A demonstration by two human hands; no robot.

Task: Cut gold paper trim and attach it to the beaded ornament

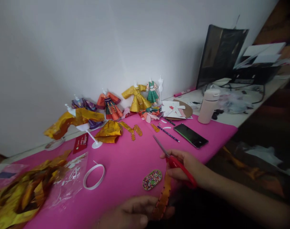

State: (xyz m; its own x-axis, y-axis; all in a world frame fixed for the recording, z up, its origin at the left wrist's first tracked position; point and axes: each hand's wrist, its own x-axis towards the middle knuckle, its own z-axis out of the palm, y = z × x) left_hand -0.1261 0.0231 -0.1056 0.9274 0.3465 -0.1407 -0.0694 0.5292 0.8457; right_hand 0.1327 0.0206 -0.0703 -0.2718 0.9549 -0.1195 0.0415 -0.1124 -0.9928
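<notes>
My right hand [184,163] is closed round the red handles of a pair of scissors [174,161], whose blades point up and to the left. At the bottom, my left hand [135,211] grips a narrow strip of orange-gold fabric [164,197] with dark marks along its edges. The strip's upper end reaches to my right hand; whether those fingers also hold it, I cannot tell. Just left of the strip lies an oval case covered in multicoloured dots [152,180]. A pink cloth [125,165] lies beneath these things.
Miniature dresses on stands, one a yellow dress [137,98], line the wall. Gold fabric scraps [25,190] lie left, near a white ring [94,176]. A pencil [168,133], phone [190,135], bottle [208,106] and dark monitor [221,54] are to the right.
</notes>
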